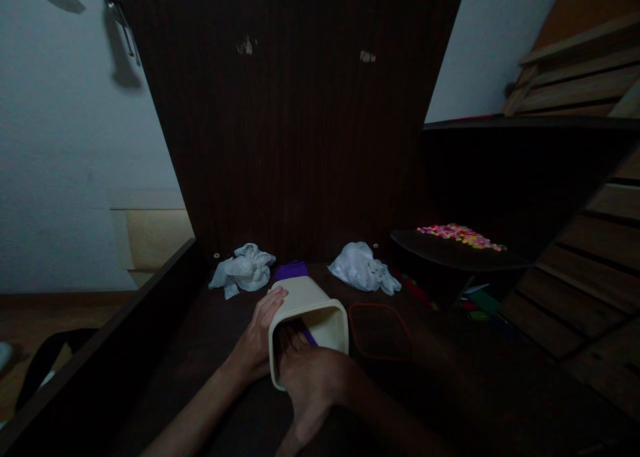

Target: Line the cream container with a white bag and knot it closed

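A cream bin (295,295) lies tipped on the dark desk, its open mouth facing me. My left hand (261,327) is wrapped round its left side and holds it. My right hand (310,370) reaches into the mouth, and its fingers are in shadow against the inner wall. Something purple (307,333) shows inside beside those fingers; whether they grip it is unclear. Behind the bin lies a purple cloth (291,269). Crumpled whitish plastic bags rest on either side, one at left (244,270) and one at right (364,269).
A reddish-brown square frame (380,331) lies right of the bin. Pink and yellow small pieces (461,235) cover a low shelf at right, with green and red items (483,301) beneath it. A dark raised edge (100,337) borders the desk at left; a tall dark panel (300,123) stands behind.
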The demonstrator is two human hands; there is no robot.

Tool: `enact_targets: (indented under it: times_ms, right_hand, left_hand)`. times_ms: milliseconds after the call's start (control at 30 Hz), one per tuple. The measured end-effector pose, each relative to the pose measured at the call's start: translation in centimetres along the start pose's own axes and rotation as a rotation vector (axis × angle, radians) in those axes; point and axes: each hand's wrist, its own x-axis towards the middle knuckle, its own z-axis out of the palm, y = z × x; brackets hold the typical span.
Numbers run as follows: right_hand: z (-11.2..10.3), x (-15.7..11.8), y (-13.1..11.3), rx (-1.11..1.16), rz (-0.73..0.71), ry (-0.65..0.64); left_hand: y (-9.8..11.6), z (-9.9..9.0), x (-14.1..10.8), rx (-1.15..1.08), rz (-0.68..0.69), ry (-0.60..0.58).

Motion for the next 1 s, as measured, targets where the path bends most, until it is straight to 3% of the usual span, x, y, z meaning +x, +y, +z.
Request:
enact_targets:
  times_ms: [100, 167, 400, 533, 633, 800, 1000]
  right_hand:
    - [3.0, -1.8, -0.6, 0.002, 0.075, 0.098]
    - [3.7, -3.3, -0.2, 0.024, 0.051, 0.116]
    - [-1.0, -9.0, 3.1, 0.160, -0.107, 0.136]
    - [-0.8, -7.4, 1.4, 0.228, -0.025, 0.152]
    - [0.9, -4.7, -0.8, 0.239, -0.012, 0.268]
    - [2.4, -1.7, -3.3, 0.204, 0.187, 0.475]
    - [2.0, -1.5, -2.8, 0.105, 0.059, 0.586]
  left_hand:
    - [-0.1, -0.1, 0.0, -0.025, 0.001, -0.008]
    - [-0.2, -0.2, 0.1, -0.043, 0.001, -0.014]
    - [-0.2, -0.6, 0.4, 0.045, 0.022, -0.012]
    - [0.1, -0.8, 0.4, 0.128, 0.020, 0.012]
    - [0.2, -0.5, 0.4, 0.154, 0.013, 0.071]
    - [-0.2, 0.2, -0.3, 0.125, -0.034, 0.197]
    - [0.1, 0.4, 0.1, 0.150, -0.074, 0.353]
